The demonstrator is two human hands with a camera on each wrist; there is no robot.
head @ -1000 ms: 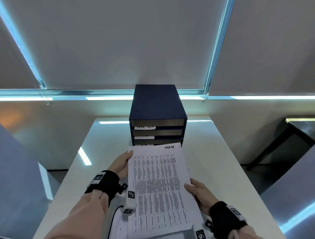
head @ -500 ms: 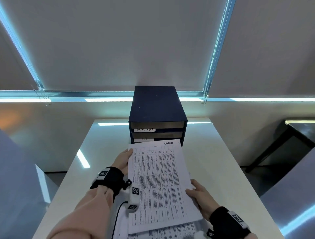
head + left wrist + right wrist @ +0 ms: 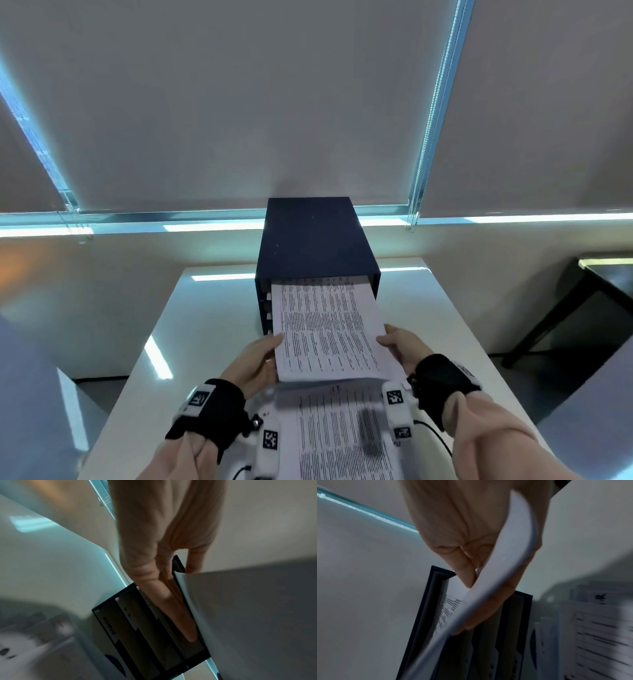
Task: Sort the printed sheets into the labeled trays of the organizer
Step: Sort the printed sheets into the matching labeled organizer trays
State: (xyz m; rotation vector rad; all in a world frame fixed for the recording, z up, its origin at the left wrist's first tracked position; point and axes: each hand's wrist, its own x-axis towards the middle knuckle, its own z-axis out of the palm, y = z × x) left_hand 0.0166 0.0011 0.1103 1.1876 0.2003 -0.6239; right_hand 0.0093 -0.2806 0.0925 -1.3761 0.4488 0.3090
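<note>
A dark blue organizer [image 3: 317, 241] with stacked labeled trays stands at the far end of the white table [image 3: 435, 308]. A printed sheet [image 3: 329, 325] slopes from my hands up into its top tray, its far edge inside the slot. My left hand [image 3: 263, 356] pinches the sheet's left edge, thumb on top. My right hand [image 3: 399, 344] pinches the right edge; the right wrist view shows its thumb [image 3: 465, 577] above and fingers below the sheet [image 3: 496, 588]. The left wrist view shows tray labels "ADMIN" [image 3: 109, 625] and "H.R." [image 3: 127, 613] below the sheet [image 3: 248, 615].
More printed sheets [image 3: 342, 435] lie in a loose pile on the table near me, under my wrists. A dark side table [image 3: 603, 281] stands to the right. Closed roller blinds [image 3: 257, 102] cover the window behind the organizer.
Both hands have carried the sheet forward and up from above the pile; its far edge is now in the organizer's top tray.
</note>
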